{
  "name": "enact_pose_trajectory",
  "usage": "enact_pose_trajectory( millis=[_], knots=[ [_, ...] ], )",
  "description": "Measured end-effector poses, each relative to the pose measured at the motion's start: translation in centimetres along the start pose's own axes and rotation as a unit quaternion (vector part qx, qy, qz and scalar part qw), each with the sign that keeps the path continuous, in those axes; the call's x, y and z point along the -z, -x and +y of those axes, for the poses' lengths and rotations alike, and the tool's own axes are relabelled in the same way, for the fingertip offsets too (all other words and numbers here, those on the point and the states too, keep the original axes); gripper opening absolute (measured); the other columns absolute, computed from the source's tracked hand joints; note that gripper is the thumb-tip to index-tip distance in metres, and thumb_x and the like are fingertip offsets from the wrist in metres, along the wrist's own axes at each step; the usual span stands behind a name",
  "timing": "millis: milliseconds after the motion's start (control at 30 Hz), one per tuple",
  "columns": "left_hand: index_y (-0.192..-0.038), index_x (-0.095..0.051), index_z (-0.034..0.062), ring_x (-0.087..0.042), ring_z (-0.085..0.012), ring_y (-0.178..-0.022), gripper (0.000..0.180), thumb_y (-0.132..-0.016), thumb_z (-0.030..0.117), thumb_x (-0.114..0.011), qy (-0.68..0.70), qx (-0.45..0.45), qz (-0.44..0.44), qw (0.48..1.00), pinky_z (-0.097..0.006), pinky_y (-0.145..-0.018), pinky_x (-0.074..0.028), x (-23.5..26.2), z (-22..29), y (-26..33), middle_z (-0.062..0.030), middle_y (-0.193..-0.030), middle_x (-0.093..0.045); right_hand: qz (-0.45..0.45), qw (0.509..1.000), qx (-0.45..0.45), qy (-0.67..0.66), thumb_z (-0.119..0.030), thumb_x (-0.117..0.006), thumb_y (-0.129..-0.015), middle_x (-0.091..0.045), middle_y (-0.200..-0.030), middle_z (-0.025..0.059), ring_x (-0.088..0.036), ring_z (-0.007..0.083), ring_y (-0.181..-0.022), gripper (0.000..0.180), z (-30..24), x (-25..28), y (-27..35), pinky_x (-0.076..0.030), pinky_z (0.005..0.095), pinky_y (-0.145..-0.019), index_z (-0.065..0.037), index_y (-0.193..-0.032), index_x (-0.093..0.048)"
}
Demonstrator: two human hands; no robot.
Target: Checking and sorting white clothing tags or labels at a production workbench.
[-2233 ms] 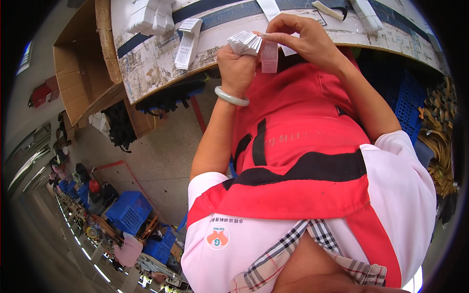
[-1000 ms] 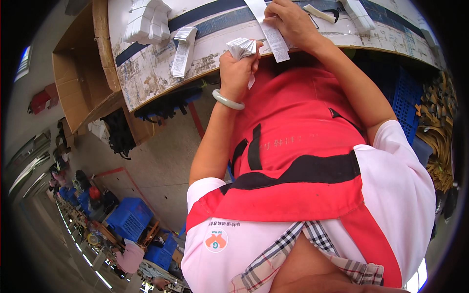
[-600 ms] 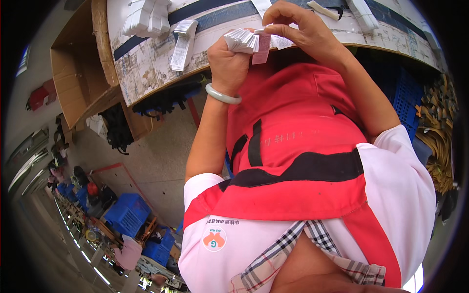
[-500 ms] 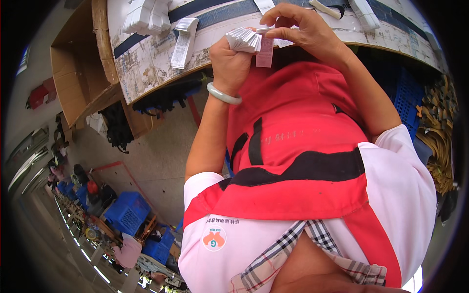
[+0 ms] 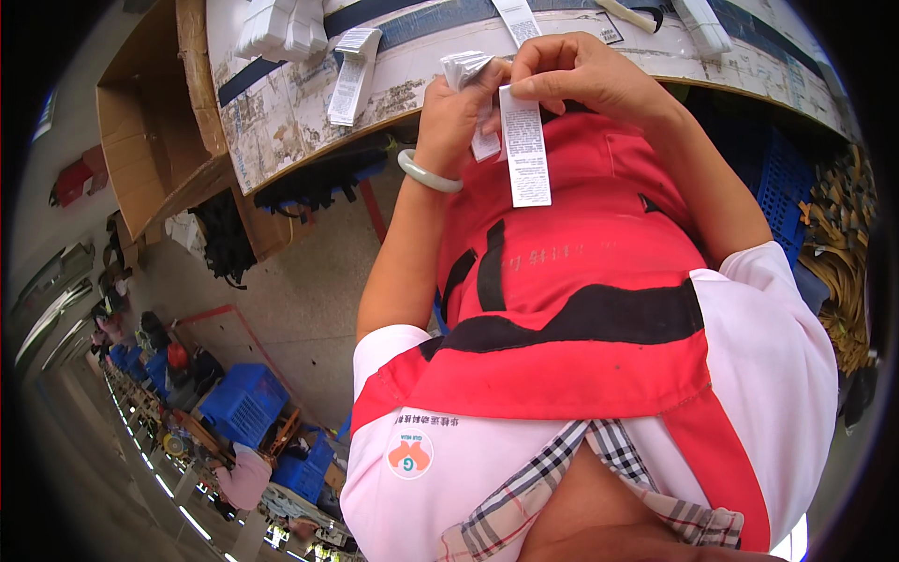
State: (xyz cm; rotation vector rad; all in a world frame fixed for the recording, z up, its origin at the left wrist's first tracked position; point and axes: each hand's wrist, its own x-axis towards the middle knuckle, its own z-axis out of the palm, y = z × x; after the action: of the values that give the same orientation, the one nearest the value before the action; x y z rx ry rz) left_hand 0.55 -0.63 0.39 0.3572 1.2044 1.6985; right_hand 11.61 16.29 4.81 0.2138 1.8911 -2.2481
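My left hand [image 5: 448, 122], with a pale bangle at its wrist, is closed round a folded stack of white labels [image 5: 465, 67]. Part of a label pokes out below its fingers. Thumb and fingers of my right hand [image 5: 595, 80] pinch the top of a long printed white label [image 5: 527, 155], which hangs down in front of the red apron. The fingertips of both hands are close together at the table's near edge. Beyond the right hand another printed label strip [image 5: 518, 21] lies on the table.
On the worn table [image 5: 272, 131] lie a folded label bundle [image 5: 351, 84], thick white strip bundles [image 5: 281, 30] and a pale-handled tool [image 5: 629, 15]. An open cardboard box [image 5: 154, 122] stands at the left. Blue crates [image 5: 245, 407] and a person in pink [image 5: 245, 480] are farther off.
The right hand has come slightly nearer, and a white label now hangs from it. The fanned stack in my left hand has tilted and closed up. The pinkish label hanging earlier no longer shows.
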Motion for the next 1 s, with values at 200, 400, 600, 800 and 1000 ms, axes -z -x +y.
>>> enact_pose_trajectory(
  millis=[200,400,600,800,1000],
  knots=[
    [-0.104,-0.060,-0.0009,-0.062,-0.0136,-0.066,0.034,-0.095,0.032,-0.062,0.083,0.062,-0.064,0.993,-0.025,-0.054,-0.050,-1.0,-0.6,0.5,-0.0078,-0.083,-0.063,0.138,0.985,0.061,0.088,-0.018,-0.065,-0.093,-0.063,-0.076,0.0035,-0.059,0.0078,-0.063,0.023,1.4,-1.0,-0.6,-0.050,0.0239,-0.058,0.003,-0.100,-0.065],
    [-0.100,-0.056,0.0032,-0.061,-0.0167,-0.070,0.018,-0.097,0.020,-0.059,0.093,0.065,-0.084,0.990,-0.025,-0.060,-0.050,0.1,-1.3,0.5,-0.0048,-0.079,-0.057,0.152,0.953,0.118,0.232,-0.021,-0.071,-0.089,-0.063,-0.092,0.0063,-0.059,0.0116,-0.072,0.031,1.6,0.0,-0.2,-0.050,0.0249,-0.067,-0.002,-0.112,-0.065],
    [-0.101,-0.058,-0.0014,-0.065,-0.0189,-0.069,0.019,-0.096,0.017,-0.059,-0.004,0.067,-0.114,0.991,-0.028,-0.065,-0.053,-0.9,-0.8,1.8,-0.0056,-0.075,-0.058,0.046,0.940,0.127,0.313,-0.024,-0.077,-0.082,-0.064,-0.097,0.0093,-0.059,0.0171,-0.076,0.041,1.4,0.2,-0.2,-0.049,0.0303,-0.074,-0.003,-0.115,-0.065],
    [-0.102,-0.060,-0.0035,-0.063,-0.0171,-0.067,0.020,-0.098,0.015,-0.056,-0.022,0.088,-0.144,0.985,-0.028,-0.062,-0.052,-1.3,-0.7,1.7,-0.0052,-0.075,-0.059,0.082,0.986,0.100,0.101,-0.011,-0.069,-0.087,-0.064,-0.075,0.0055,-0.058,0.0099,-0.063,0.015,3.0,-0.2,-0.2,-0.048,0.0235,-0.059,0.002,-0.094,-0.065],
    [-0.100,-0.060,-0.0009,-0.061,-0.0154,-0.065,0.018,-0.097,0.017,-0.058,0.017,0.129,-0.112,0.985,-0.026,-0.060,-0.050,-1.4,-1.5,1.3,-0.0036,-0.075,-0.056,0.236,0.886,0.191,0.350,-0.013,-0.067,-0.089,-0.063,-0.082,0.0040,-0.060,0.0124,-0.078,0.014,3.0,2.0,0.3,-0.049,0.0252,-0.069,-0.001,-0.095,-0.068]
  ],
)
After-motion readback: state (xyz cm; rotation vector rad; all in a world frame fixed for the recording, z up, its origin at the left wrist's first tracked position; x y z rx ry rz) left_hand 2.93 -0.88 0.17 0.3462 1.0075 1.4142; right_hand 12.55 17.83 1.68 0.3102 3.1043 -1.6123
